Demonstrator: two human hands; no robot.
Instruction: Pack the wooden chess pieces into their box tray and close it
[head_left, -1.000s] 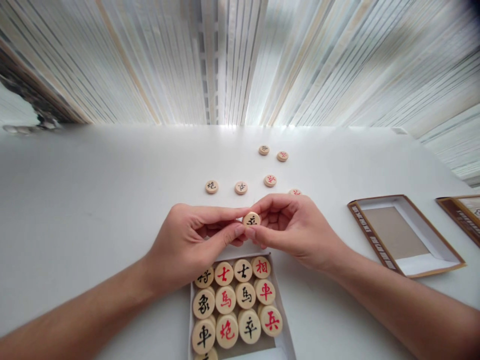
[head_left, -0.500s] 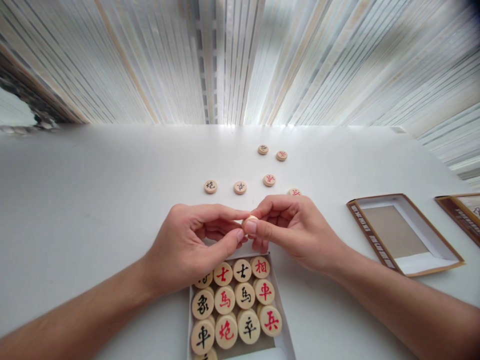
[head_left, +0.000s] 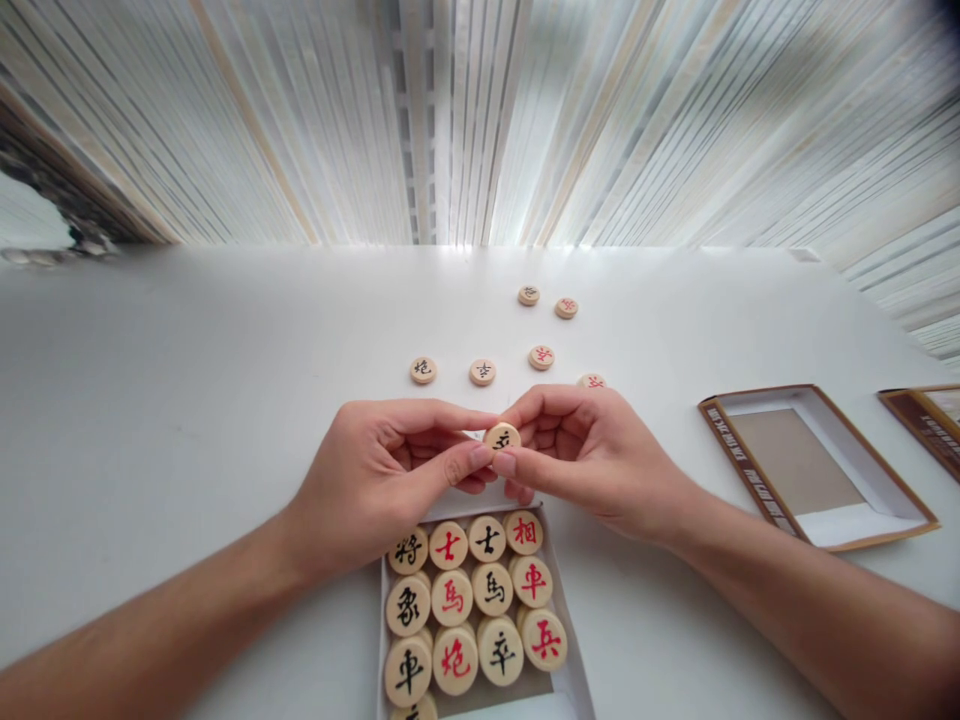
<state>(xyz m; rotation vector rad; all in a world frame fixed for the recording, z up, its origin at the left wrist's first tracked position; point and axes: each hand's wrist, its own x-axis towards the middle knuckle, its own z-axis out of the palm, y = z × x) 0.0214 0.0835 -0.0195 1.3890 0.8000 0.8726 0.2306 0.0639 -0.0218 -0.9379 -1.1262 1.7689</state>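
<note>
The left hand (head_left: 379, 475) is partly curled, thumb and forefinger pinching the left side of a small round pale wooden disc (head_left: 502, 436). An open white-walled cardboard box (head_left: 574, 685) of larger-looking wooden pieces (head_left: 453, 597) sits nearer the wearer. The disc is held up near the box's far rim, flat face toward the camera, its black character upright and partly covered by thumbs. The right hand (head_left: 577, 450), fingers curled, grips the disc's right side. Farther right, a brown-edged rectangular cardboard tray (head_left: 799, 460) lies with its long axis slanting away leftward.
</note>
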